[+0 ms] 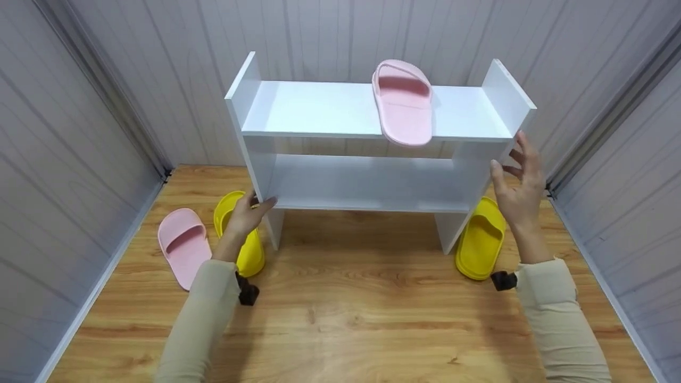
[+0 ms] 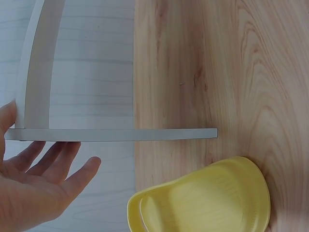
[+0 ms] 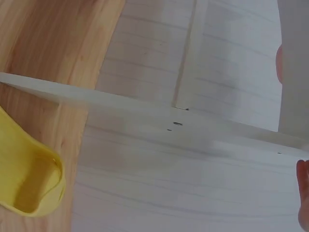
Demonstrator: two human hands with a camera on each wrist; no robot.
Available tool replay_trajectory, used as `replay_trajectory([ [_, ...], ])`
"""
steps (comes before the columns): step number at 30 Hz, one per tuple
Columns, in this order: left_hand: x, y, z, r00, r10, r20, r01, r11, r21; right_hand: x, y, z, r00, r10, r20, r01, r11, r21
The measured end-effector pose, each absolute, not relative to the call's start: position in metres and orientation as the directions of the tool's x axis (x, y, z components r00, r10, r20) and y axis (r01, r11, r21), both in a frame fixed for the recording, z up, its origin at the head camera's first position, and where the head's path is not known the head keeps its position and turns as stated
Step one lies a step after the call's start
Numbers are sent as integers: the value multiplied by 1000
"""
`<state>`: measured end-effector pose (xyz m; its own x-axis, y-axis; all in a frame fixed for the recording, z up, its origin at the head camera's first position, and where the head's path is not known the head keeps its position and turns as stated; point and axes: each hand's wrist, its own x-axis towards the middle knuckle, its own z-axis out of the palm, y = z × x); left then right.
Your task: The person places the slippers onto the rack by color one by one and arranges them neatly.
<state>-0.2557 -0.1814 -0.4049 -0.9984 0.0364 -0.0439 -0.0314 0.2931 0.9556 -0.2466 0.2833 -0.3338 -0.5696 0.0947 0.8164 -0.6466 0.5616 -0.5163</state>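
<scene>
A white two-tier shelf (image 1: 367,183) stands against the back wall. My left hand (image 1: 245,217) grips its left side panel (image 2: 164,135) at the lower board, thumb inside and fingers along the outer face. My right hand (image 1: 522,197) is beside the right side panel (image 1: 508,96), with its fingers spread, index fingertip near the panel's outer edge and thumb by the front edge. Only fingertips (image 3: 304,186) of it show in the right wrist view. On the top board lies a pink slipper (image 1: 407,109), sticking out past the front edge.
On the wooden floor (image 1: 356,319), a yellow slipper (image 1: 250,258) lies partly hidden behind my left hand, with another pink slipper (image 1: 186,250) to its left. A second yellow slipper (image 1: 479,247) lies beside the shelf's right leg. Panelled walls (image 1: 330,37) enclose the back and both sides.
</scene>
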Motion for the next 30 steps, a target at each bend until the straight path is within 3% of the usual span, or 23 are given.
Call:
replay_trajectory([
  [8, -254, -179, -405, -999, 36, -41, -29, 292, 956, -255, 293, -353, -613, 171, 772, -573, 577, -583],
  [18, -254, -180, -414, -1000, -6, 20, 17, 330, 944, -249, 289, -347, -666, 201, 718, -505, 587, -633],
  [25, -243, -199, -428, -974, -191, 124, 45, 372, 927, -234, 277, -334, -659, 190, 727, -509, 599, -618],
  [28, -242, -213, -435, -928, -309, 209, 42, 469, 882, -232, 277, -333, -656, 187, 732, -516, 596, -615],
  [30, -241, -224, -441, -880, -408, 243, -29, 556, 831, -232, 277, -333, -656, 182, 732, -520, 594, -614],
])
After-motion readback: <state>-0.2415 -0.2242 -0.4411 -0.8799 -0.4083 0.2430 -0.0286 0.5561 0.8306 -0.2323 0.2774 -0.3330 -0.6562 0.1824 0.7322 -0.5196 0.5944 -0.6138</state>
